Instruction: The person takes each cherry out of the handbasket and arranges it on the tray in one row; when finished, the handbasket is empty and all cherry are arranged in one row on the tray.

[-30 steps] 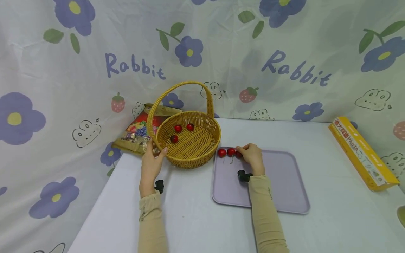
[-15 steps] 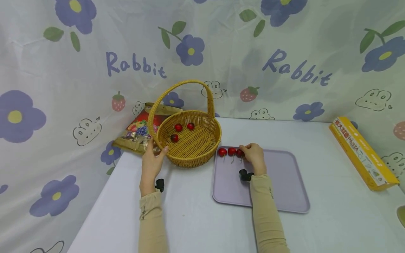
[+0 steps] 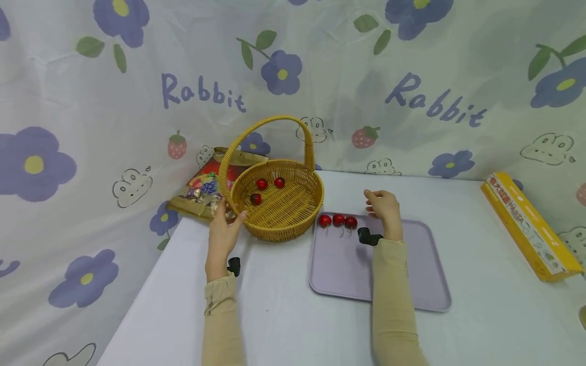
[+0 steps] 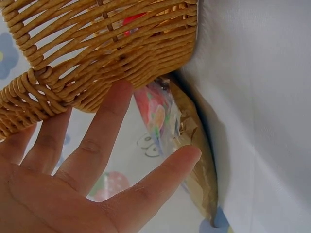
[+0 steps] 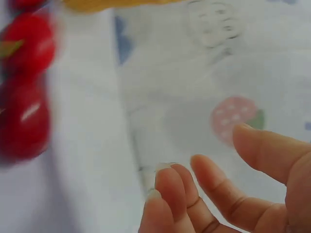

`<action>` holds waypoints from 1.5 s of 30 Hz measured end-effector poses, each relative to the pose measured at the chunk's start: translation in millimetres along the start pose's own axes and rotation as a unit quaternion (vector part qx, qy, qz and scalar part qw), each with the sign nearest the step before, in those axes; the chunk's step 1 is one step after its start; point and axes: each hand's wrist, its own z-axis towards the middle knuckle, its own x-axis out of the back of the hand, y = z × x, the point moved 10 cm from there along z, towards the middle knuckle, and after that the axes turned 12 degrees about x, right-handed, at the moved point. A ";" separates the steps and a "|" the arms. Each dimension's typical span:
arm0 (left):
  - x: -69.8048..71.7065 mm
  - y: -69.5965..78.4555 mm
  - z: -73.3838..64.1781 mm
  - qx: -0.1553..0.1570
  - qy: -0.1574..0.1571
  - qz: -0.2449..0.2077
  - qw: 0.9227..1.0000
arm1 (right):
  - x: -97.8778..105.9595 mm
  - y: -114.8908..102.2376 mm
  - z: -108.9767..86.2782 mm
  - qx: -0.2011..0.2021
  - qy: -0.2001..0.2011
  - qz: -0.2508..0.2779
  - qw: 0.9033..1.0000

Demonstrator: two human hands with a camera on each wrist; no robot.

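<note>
A yellow wicker basket point(image 3: 277, 234) with a tall arched handle holds three red cherries point(image 3: 261, 184). My left hand point(image 3: 222, 240) touches the basket's left side near the foot of the handle; in the left wrist view its fingers point(image 4: 97, 141) are spread and fairly straight against the weave, the thumb apart from it. Three more cherries point(image 3: 338, 220) with stems lie in a row at the top left of the light purple tray point(image 3: 339, 269). My right hand point(image 3: 384, 208) is raised above the tray's back edge, right of that row. Nothing shows between its loosely bent fingers point(image 5: 170, 194).
Behind the basket on the left leans a brown and red bag point(image 3: 197, 195) with fruit printed on it. A long yellow pasta box point(image 3: 531, 226) lies at the table's right side. A printed cloth point(image 3: 320, 61) hangs behind the white table point(image 3: 284, 315).
My right hand has let go of the rightmost cherry in the row and moved up and right, away from it. The left hand stays at the basket. The head view has shifted slightly.
</note>
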 end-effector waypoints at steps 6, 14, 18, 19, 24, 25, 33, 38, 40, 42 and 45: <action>11.2 -6.0 2.4 0.005 0.011 0.002 1.000 | -25.0 -46.0 18.5 0.033 -0.018 0.074 0.997; 15.1 -12.9 2.9 0.012 0.012 -0.006 1.000 | -100.9 -121.3 34.4 0.104 -0.109 0.071 0.986; 11.6 -14.7 3.6 0.015 0.012 -0.009 1.000 | -137.3 -150.3 36.1 0.157 -0.152 0.024 0.976; 9.9 -14.9 3.7 0.015 0.010 -0.008 1.000 | -145.2 -155.5 36.4 0.172 -0.160 0.004 0.972; 3.4 -15.3 2.8 0.010 0.005 -0.007 1.000 | -182.7 -171.6 38.1 0.229 -0.191 -0.065 0.952; 3.1 -14.9 2.1 0.009 0.006 -0.009 1.000 | -190.2 -173.8 38.4 0.237 -0.196 -0.068 0.949; 7.2 -9.0 0.3 -0.009 0.020 -0.018 1.000 | -239.4 -188.9 41.0 0.287 -0.208 -0.086 0.931; 3.6 -6.8 1.3 -0.011 0.015 -0.021 1.000 | -261.8 -176.1 40.3 0.270 -0.237 -0.122 0.925; 2.3 -5.7 0.9 -0.012 0.015 -0.023 1.000 | -270.0 -168.0 39.4 0.263 -0.252 -0.137 0.921; 2.5 -5.1 0.5 -0.013 0.019 -0.025 0.999 | -279.2 -161.7 38.4 0.265 -0.268 -0.152 0.914; 5.3 -3.8 0.3 -0.014 0.021 -0.029 0.999 | -291.4 -158.0 38.5 0.269 -0.285 -0.160 0.906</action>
